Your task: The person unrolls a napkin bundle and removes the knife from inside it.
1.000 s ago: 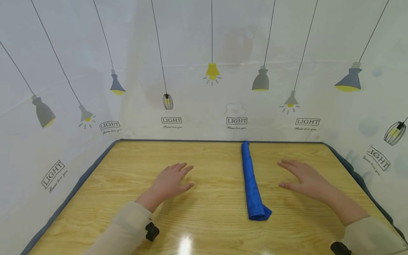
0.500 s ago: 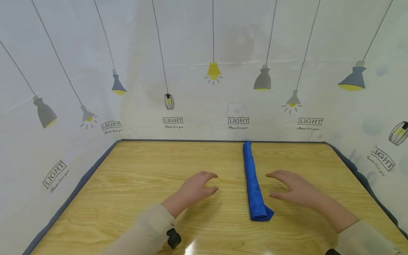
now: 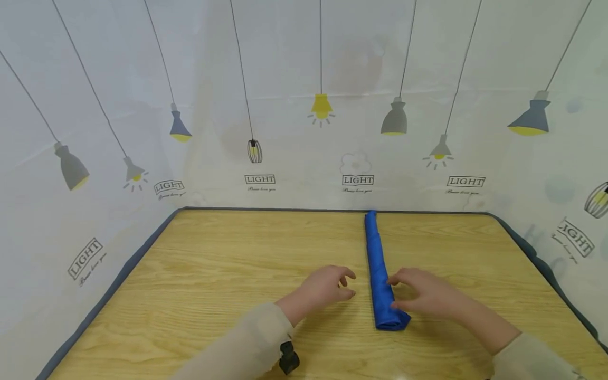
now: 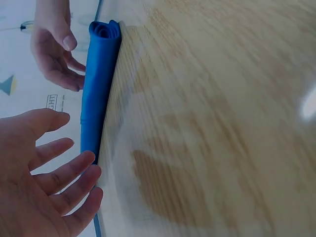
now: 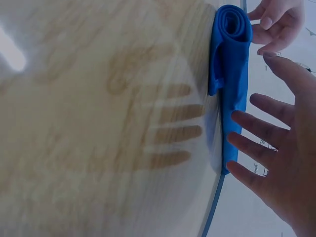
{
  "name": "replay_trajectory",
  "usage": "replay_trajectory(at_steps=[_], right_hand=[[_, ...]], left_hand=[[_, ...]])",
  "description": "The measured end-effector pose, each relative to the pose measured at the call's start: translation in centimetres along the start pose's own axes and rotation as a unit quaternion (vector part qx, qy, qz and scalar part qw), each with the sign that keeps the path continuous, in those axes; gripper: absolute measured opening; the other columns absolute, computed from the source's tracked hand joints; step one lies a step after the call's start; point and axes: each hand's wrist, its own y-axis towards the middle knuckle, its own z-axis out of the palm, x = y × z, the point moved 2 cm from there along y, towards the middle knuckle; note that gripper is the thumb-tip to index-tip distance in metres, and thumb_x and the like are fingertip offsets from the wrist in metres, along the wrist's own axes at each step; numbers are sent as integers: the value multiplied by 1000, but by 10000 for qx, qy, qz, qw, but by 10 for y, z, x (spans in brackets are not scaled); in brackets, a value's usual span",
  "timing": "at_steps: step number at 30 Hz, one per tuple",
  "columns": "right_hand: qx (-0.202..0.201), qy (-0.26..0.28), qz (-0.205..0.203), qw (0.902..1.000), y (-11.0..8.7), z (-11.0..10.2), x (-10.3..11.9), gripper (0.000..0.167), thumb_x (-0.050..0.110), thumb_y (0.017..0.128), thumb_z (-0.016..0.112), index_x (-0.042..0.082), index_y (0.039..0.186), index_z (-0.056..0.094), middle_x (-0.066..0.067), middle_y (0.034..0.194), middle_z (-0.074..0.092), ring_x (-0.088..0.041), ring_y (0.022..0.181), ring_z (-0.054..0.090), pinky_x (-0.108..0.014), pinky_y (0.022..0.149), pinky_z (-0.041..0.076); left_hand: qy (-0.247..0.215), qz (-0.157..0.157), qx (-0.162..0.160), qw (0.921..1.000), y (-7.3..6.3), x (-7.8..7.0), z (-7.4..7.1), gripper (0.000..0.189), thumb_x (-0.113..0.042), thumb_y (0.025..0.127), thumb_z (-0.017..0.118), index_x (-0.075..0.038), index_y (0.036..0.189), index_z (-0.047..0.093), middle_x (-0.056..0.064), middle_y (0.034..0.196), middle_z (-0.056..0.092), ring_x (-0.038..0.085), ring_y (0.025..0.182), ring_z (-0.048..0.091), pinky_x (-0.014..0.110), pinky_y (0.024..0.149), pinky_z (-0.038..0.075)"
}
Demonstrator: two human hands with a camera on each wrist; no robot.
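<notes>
A rolled-up blue cloth (image 3: 378,274) lies lengthwise on the wooden table, its spiral end toward the person and a loose corner sticking out at the right of that end. Left of the roll, a short gap away, is the left hand (image 3: 325,287), fingers relaxed and holding nothing. On the other side, the right hand (image 3: 429,295) has its fingertips right at the roll's edge, thumb and fingers spread apart. Both wrist views show the blue roll (image 4: 101,84) between the two hands, with the fingers of the right hand (image 5: 281,133) spread and loosely bent.
The wooden table (image 3: 237,248) has a dark edge strip along its back and sides. Pale walls (image 3: 294,63) printed with hanging lamps and LIGHT labels enclose it on three sides. The far end of the roll reaches the back edge.
The left hand has moved right toward the blue cloth roll, and the right hand has moved left up to it. The roll has stayed in place on the table.
</notes>
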Motion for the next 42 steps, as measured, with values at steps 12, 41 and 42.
replay_trajectory(at_steps=[12, 41, 42], right_hand=[[14, -58, -63, 10000, 2, 5, -1, 53, 50, 81, 75, 8, 114, 66, 1, 109, 63, -26, 102, 60, -47, 86, 48], [20, 691, 417, 9967, 12, 17, 10, 51, 42, 81, 78, 4, 112, 64, 4, 96, 61, -13, 84, 54, -30, 69, 47], [-54, 663, 505, 9965, 12, 16, 12, 49, 42, 81, 78, 5, 110, 64, 4, 94, 61, -13, 82, 54, -30, 68, 47]], left_hand=[[304, 233, 122, 9992, 25, -14, 21, 30, -25, 83, 78, -16, 111, 71, -9, 80, 62, 4, 71, 54, 21, 66, 45], [782, 285, -70, 9965, 29, -28, 34, 13, -21, 80, 80, -14, 85, 69, -10, 70, 58, 5, 61, 48, 19, 58, 42], [718, 297, -61, 9970, 29, -28, 33, 12, -20, 81, 79, -14, 84, 69, -10, 70, 58, 5, 61, 48, 19, 58, 41]])
